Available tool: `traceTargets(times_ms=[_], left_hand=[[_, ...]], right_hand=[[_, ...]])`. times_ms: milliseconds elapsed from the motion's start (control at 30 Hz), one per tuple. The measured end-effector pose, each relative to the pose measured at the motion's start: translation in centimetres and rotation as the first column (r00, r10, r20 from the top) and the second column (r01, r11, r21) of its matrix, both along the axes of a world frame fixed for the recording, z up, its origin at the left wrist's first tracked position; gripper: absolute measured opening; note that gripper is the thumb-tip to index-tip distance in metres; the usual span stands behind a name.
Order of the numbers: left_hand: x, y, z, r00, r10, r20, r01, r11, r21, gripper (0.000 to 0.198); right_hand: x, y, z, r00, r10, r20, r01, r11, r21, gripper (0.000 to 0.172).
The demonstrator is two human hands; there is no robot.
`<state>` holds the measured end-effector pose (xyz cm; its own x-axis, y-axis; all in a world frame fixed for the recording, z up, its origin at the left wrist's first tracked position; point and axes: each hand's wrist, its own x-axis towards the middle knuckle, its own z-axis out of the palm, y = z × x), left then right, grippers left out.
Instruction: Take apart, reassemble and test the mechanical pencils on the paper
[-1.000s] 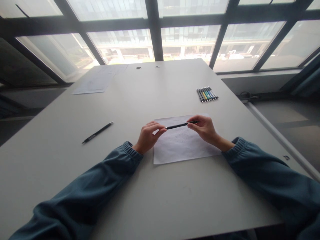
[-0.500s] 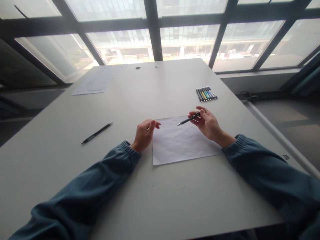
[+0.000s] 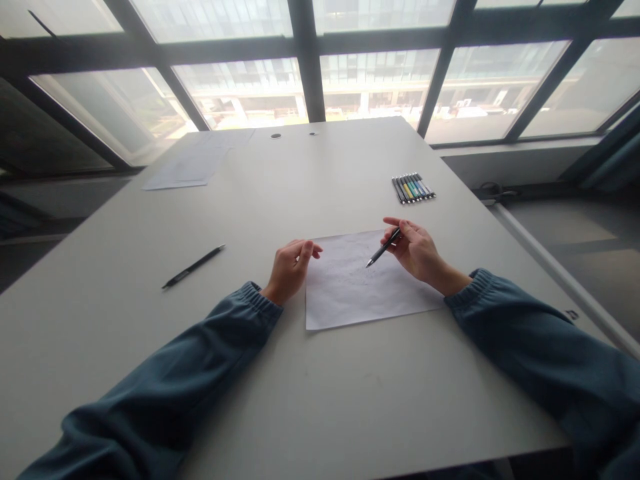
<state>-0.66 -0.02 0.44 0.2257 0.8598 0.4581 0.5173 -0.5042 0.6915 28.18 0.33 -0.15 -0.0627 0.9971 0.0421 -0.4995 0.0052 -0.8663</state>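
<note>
A white sheet of paper point(image 3: 365, 293) with faint pencil marks lies on the grey table point(image 3: 280, 400) in front of me. My right hand point(image 3: 417, 252) grips a black pen point(image 3: 383, 247) over the sheet's far right part, tip pointing down and left just above the paper. My left hand point(image 3: 290, 267) rests at the sheet's left edge with fingers loosely curled and nothing visible in them.
A second black pen point(image 3: 193, 266) lies on the table to the left. A row of several coloured pens point(image 3: 413, 188) lies at the far right. Loose papers point(image 3: 193, 163) sit at the far left corner. The table's right edge drops to the floor; windows stand behind.
My left hand let go of the pen's end and drew back to the sheet's edge. My right hand turned the pen from level to tip-down over the paper.
</note>
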Motion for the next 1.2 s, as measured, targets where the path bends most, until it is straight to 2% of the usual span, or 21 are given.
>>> traceTargets(times_ms=[367, 567, 700, 900, 1067, 1200], left_hand=[[0.2, -0.3, 0.3, 0.999, -0.026, 0.021, 0.027, 1.0, -0.003, 0.045], [0.2, -0.4, 0.3, 0.999, -0.034, 0.013, 0.034, 0.999, -0.009, 0.046], [0.1, -0.3, 0.2, 0.999, -0.031, -0.004, 0.031, 0.999, -0.019, 0.047], [0.1, -0.2, 0.0, 0.999, -0.033, -0.007, 0.033, 0.999, -0.02, 0.047], [0.1, -0.1, 0.0, 0.999, -0.042, -0.026, 0.042, 0.999, -0.006, 0.045], [0.0, 0.0, -0.2, 0.993, -0.039, -0.11, 0.044, 0.998, 0.043, 0.027]], right_hand=[[-0.3, -0.2, 0.4, 0.997, -0.025, -0.069, 0.023, 0.999, -0.022, 0.015], [-0.1, -0.3, 1.8, 0.968, 0.015, -0.25, -0.043, 0.993, -0.11, 0.017], [0.5, -0.2, 2.5, 0.935, 0.054, -0.35, -0.1, 0.989, -0.113, 0.023], [1.1, -0.2, 2.5, 0.883, 0.071, -0.464, -0.155, 0.977, -0.146, 0.033], [1.2, -0.3, 2.6, 0.877, 0.065, -0.476, -0.158, 0.975, -0.158, 0.033], [1.2, -0.4, 2.7, 0.899, 0.083, -0.43, -0.162, 0.975, -0.15, 0.026]])
